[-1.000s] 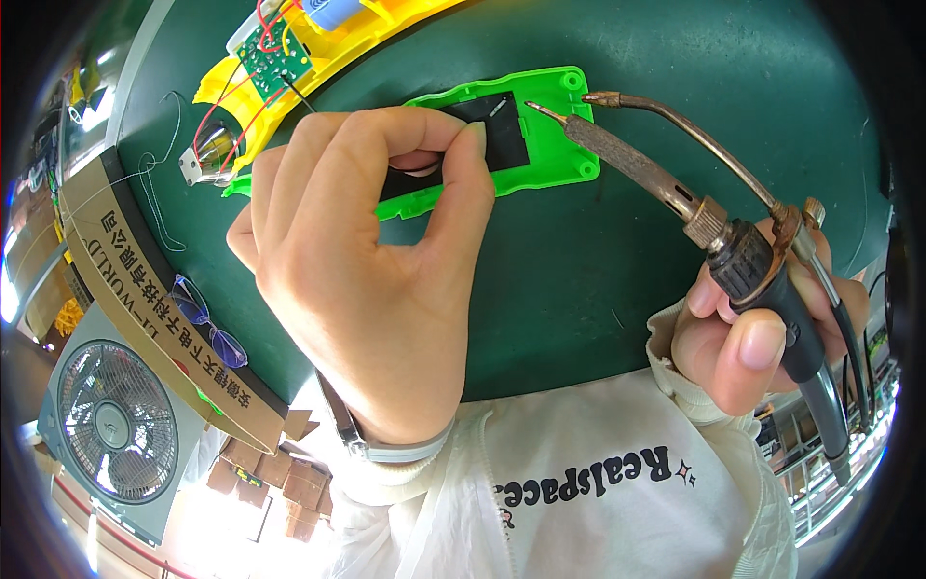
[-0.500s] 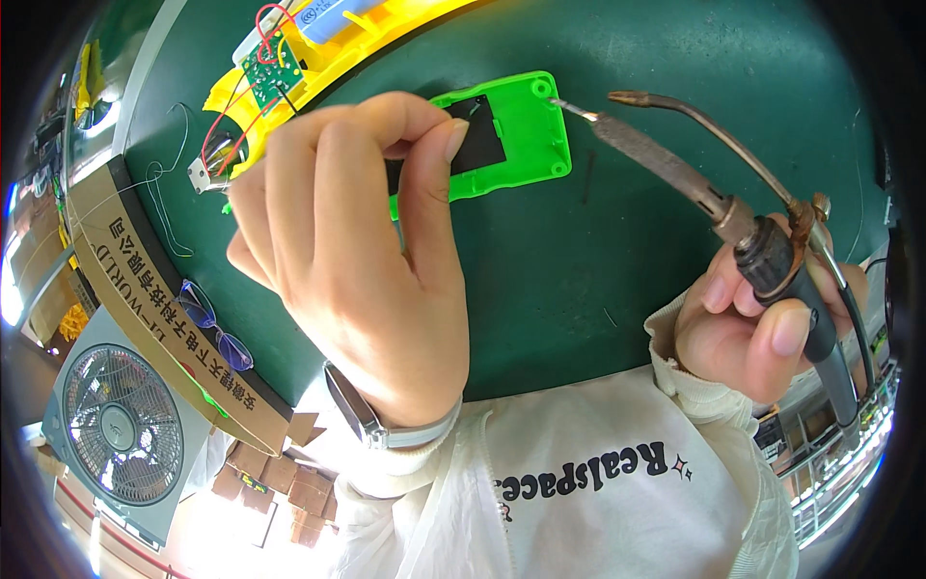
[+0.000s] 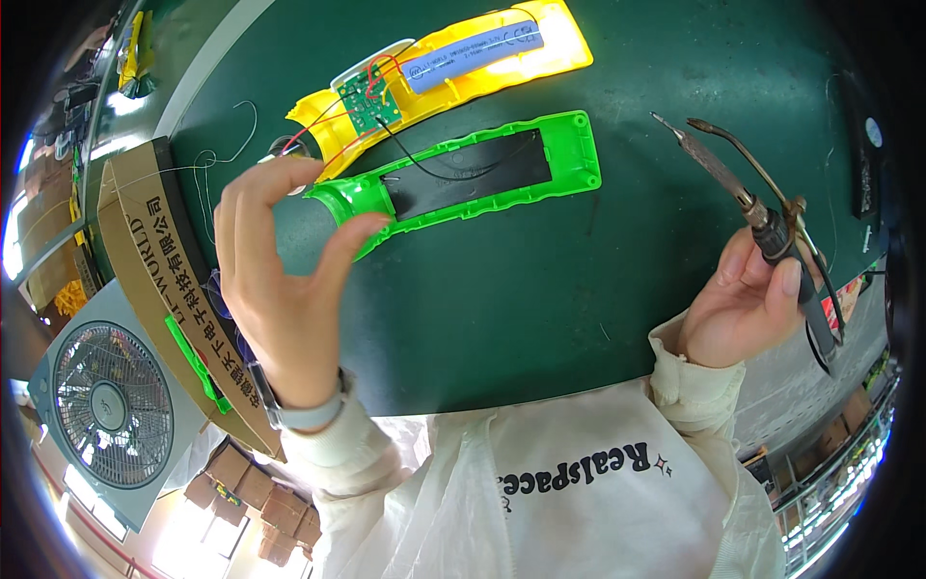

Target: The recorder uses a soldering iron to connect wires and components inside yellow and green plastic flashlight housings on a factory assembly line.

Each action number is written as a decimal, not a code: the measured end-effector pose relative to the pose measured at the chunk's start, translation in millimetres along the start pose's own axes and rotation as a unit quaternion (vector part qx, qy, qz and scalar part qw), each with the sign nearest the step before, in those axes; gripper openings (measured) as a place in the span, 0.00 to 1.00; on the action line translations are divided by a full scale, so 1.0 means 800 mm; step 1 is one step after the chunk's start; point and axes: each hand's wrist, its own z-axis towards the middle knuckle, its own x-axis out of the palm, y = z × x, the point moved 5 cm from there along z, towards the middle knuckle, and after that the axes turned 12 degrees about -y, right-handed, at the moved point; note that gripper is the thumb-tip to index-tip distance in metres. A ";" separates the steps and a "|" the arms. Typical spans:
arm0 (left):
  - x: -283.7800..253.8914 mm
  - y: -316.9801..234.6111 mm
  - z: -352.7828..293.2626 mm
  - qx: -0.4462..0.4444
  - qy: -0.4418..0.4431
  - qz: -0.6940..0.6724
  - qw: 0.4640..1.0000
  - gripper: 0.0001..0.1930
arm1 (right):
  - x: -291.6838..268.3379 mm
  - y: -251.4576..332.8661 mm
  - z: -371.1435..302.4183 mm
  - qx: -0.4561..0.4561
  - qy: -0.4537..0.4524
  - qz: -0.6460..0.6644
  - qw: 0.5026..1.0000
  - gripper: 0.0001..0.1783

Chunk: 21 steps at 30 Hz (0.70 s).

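My left hand [image 3: 280, 280] is held open by the near left end of a green plastic shell half [image 3: 579, 159], thumb and forefinger spread apart. A flat black sheet [image 3: 511, 162] lines that shell. A black wire [image 3: 417, 160] arches over it from the green circuit board [image 3: 365, 102]. The board and a blue cylindrical battery [image 3: 473, 58] lie in a yellow shell half [image 3: 569, 41] just beyond. Red wires run from the board to a metal part [image 3: 292, 148], partly behind my fingers. My right hand [image 3: 733, 314] grips a soldering iron [image 3: 712, 166] with a curved metal tube [image 3: 754, 159] clamped alongside, tip raised clear of the shells.
On the left stand a cardboard box edge [image 3: 145, 217] and a grey fan [image 3: 111, 400]. Another green piece [image 3: 198, 362] rests by the cardboard, and thin loose wire [image 3: 200, 183] curls on the green table [image 3: 482, 318]. A dark object [image 3: 865, 179] lies far right.
My left hand has drawn back to the left from over the green shell and its pinch has opened. The soldering iron's tip has moved right, away from the shell. The view has shifted, showing more of both shells.
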 end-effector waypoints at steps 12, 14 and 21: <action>0.007 0.019 -0.009 -0.017 -0.035 -0.072 0.997 0.16 | 0.011 0.004 0.059 -0.087 -0.034 -0.080 0.992 0.13; 0.007 0.011 -0.014 -0.027 -0.044 -0.078 0.996 0.17 | 0.020 -0.004 0.089 -0.120 -0.026 -0.089 0.988 0.13; 0.029 -0.039 -0.022 -0.057 -0.029 -0.090 0.994 0.25 | 0.069 -0.028 0.177 -0.156 -0.029 -0.079 0.984 0.11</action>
